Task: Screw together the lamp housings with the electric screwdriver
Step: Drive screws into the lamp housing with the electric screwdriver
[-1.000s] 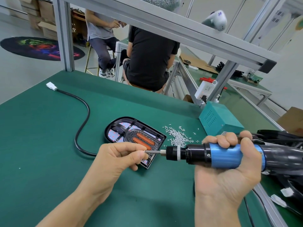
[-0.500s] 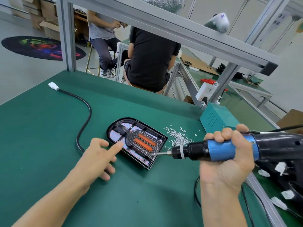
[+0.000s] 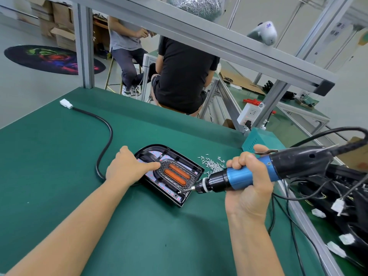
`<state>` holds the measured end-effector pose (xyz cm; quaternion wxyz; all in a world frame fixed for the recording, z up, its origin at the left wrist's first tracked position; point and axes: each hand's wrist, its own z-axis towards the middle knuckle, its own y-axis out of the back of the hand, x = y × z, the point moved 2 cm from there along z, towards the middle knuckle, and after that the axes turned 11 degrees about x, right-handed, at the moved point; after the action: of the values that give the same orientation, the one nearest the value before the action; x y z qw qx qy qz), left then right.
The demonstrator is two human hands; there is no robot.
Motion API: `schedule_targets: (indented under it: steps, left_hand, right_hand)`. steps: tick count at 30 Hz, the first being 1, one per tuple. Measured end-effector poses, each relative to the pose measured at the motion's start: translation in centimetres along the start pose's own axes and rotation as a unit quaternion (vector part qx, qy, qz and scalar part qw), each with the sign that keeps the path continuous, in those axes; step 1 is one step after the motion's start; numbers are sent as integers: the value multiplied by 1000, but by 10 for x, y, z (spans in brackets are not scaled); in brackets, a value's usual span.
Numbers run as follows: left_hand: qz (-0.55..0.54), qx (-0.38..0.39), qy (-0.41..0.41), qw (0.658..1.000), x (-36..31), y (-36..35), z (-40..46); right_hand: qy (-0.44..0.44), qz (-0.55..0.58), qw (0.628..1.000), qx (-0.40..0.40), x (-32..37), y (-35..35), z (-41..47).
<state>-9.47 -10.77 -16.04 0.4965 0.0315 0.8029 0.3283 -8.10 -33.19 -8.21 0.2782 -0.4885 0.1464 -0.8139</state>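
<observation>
At lamp housing [image 3: 179,198] near corner, electric screwdriver [image 3: 239,177] tip; green mat [image 3: 139,236] beyond.

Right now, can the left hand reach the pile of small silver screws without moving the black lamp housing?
Probably yes. The left hand rests flat on the black lamp housing; the silver screws lie just beyond it on bare green mat. Only the blue electric screwdriver, held by the right hand, crowds that side.
</observation>
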Motion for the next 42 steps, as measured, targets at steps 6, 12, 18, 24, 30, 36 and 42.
schedule_targets:
  steps: [6,12,18,24,30,36,42]
  left_hand:
    - [8,11,3,1000,-1,-3,4]
    - [-3,-7,-4,1000,-1,-6,3]
    - [-22,-18,-32,999,-2,-8,2]
    - [-30,-24,-43,998,-2,-9,2]
    - [-74,-38,-66,994,-4,-12,1]
    - [-298,37,-87,950,-8,-25,4]
    - [-414,61,-49,907,-6,-35,7]
  right_hand:
    - [-2,-37,999,15,-3,1,2]
    - [-9,-40,999,23,-7,-1,2]
    - [-16,-43,998,33,-9,-2,2]
    - [-19,-55,998,28,-14,-2,2]
    - [-24,-63,996,66,-15,-7,2]
    - [-44,-53,987,146,-17,-15,2]
    - [-65,-30,981,182,-15,-18,1]
